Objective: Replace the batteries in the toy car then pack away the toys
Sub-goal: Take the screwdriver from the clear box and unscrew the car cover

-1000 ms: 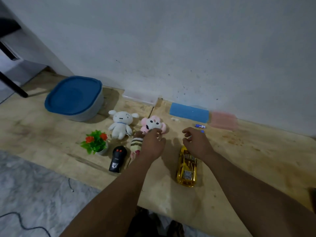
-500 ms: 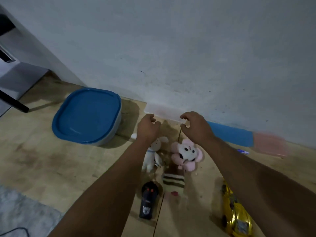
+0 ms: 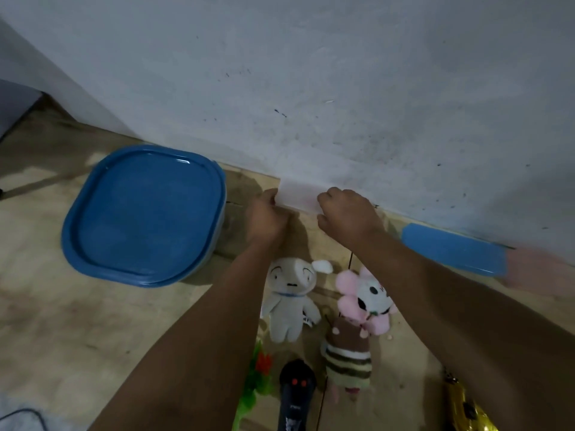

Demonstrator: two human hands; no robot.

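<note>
Surface: wooden board [image 3: 93, 321] butting against a scuffed grey wall [image 3: 342, 73]; landmark used below is the white box.
White box [image 3: 297, 195]: one, pale and translucent, standing on the board against the foot of the wall.
My left hand [image 3: 264, 217]: at the box's left end, fingers curled against it; gripping it.
My right hand [image 3: 347, 213]: at the box's right end, fingers curled over its top edge, thumb at the front; gripping it.
Blue-lidded container [image 3: 144, 213]: one, left of the box, lid on, apart from my left hand.
Blue box [image 3: 451, 248]: one, right of the box, along the wall.
Pink box [image 3: 541, 270]: one, blurred, beyond the blue box on its right.
Plush toys: three, all nearer me than the box. White dog [image 3: 289, 300] directly in front of it; pink flower-faced plush [image 3: 365, 298] just right of the dog; striped brown plush [image 3: 348, 357] touching the pink one's lower edge.
Remote control [image 3: 295, 396]: one, black with two red buttons, nearer me than the dog.
Artificial plant [image 3: 256, 377]: one, green with an orange flower, partly hidden by my left forearm.
Toy car [image 3: 463, 409]: one, gold, at the lower right edge, well apart from the box, partly cut off. Battery state: cannot tell.
</note>
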